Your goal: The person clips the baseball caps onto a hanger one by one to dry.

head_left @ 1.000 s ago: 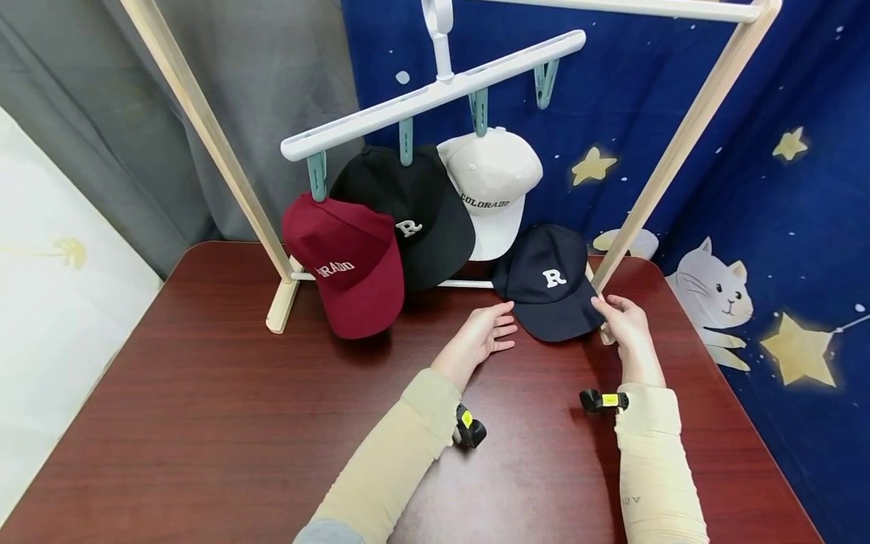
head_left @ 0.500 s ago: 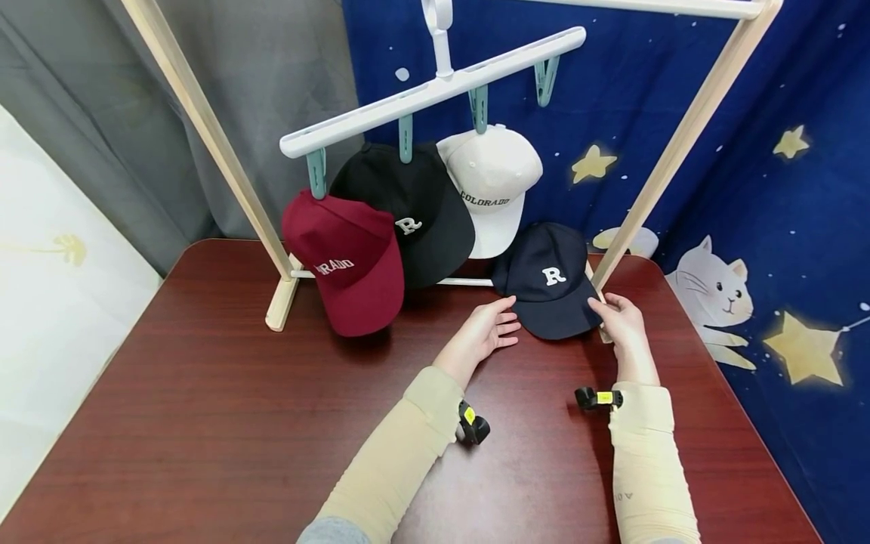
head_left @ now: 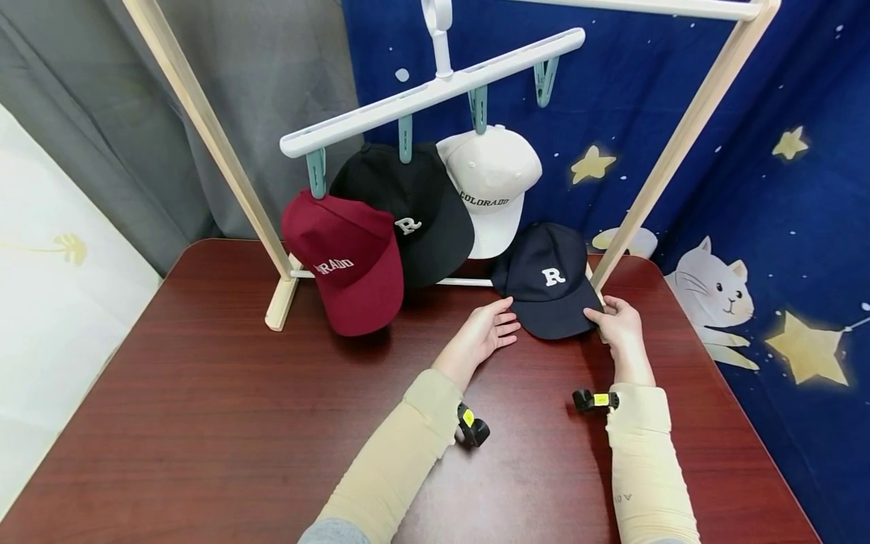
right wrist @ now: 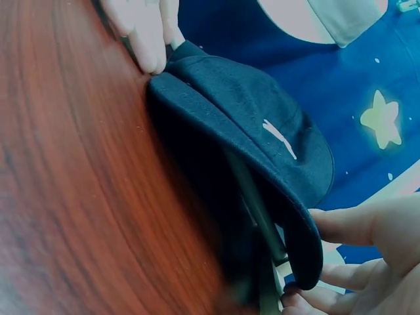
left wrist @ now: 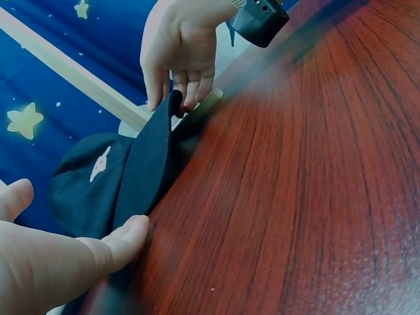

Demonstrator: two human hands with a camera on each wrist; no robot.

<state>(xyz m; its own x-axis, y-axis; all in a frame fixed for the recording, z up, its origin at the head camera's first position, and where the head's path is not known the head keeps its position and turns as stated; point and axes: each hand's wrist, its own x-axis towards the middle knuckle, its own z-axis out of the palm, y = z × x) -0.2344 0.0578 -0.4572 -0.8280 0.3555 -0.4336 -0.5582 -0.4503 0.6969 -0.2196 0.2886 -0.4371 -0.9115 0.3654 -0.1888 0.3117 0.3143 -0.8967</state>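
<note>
A navy baseball cap (head_left: 552,283) with a white R stands on the table by the rack's right leg, its brim toward me. My right hand (head_left: 620,325) pinches the brim's right corner, thumb on the upper face and fingers behind, as the right wrist view shows at the brim (right wrist: 298,230). At the cap's left side, my left hand (head_left: 479,336) lies with fingers extended, fingertips right at the brim's edge in the left wrist view, thumb (left wrist: 14,199) apart. Above, a maroon cap (head_left: 347,264), a black cap (head_left: 408,211) and a white cap (head_left: 492,185) hang from clips.
A white hanger bar (head_left: 435,92) slants above the caps; its rightmost teal clip (head_left: 546,81) holds nothing. Wooden rack posts (head_left: 686,143) stand on both sides of the dark red table (head_left: 224,423). A starry blue curtain (head_left: 802,227) hangs behind.
My right hand has slid slightly left, its thumb further onto the brim. My left hand has edged slightly right and up. The hanging caps look unchanged.
</note>
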